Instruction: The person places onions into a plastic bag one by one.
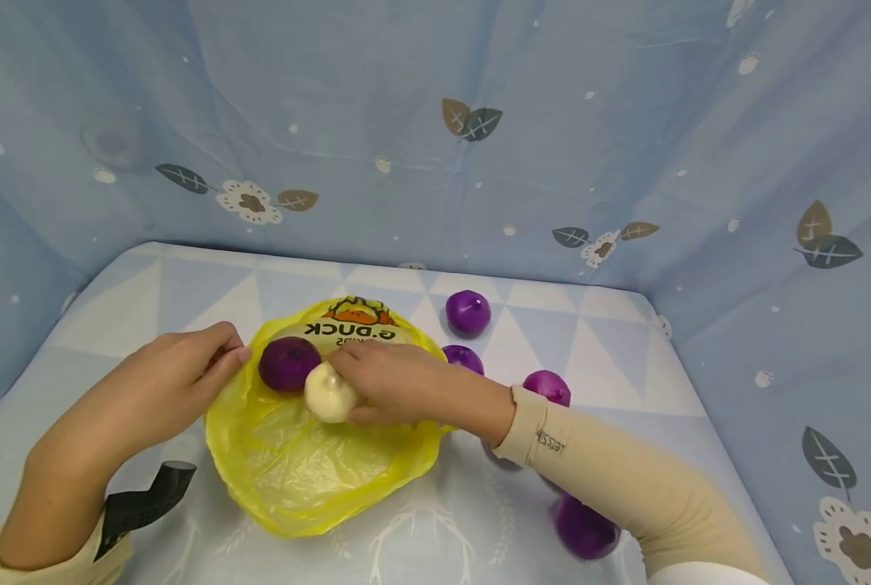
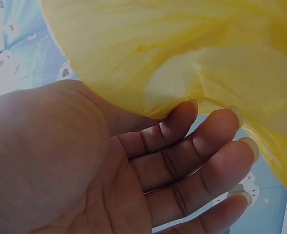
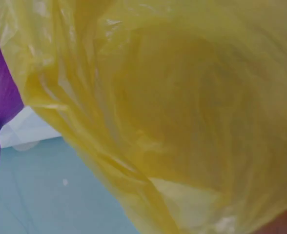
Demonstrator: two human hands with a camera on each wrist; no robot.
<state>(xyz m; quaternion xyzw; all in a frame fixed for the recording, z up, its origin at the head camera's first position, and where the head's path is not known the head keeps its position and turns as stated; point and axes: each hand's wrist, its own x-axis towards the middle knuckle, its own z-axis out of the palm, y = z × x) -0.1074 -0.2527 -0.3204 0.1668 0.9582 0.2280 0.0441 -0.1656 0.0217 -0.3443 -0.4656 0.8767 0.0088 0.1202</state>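
A yellow plastic bag (image 1: pixel 318 471) with a duck print lies spread with its mouth wide. My left hand (image 1: pixel 175 378) pinches its left rim between thumb and index finger; the left wrist view shows the other fingers loosely bent beneath the bag film (image 2: pixel 173 53). Inside the bag, my right hand (image 1: pixel 384 378) grips a white onion (image 1: pixel 329 394). A purple onion (image 1: pixel 289 364) sits in the bag just left of it. In the right wrist view the yellow film (image 3: pixel 173 112) hides nearly all of that hand and what it holds.
More purple onions lie right of the bag: one at the back (image 1: pixel 468 313), one against the rim (image 1: pixel 463 358), a pinkish one (image 1: pixel 547 387) by the right sleeve, and one near the front (image 1: pixel 587 528). The right forearm covers part of this group. Patterned curtains (image 1: pixel 406 146) surround the table.
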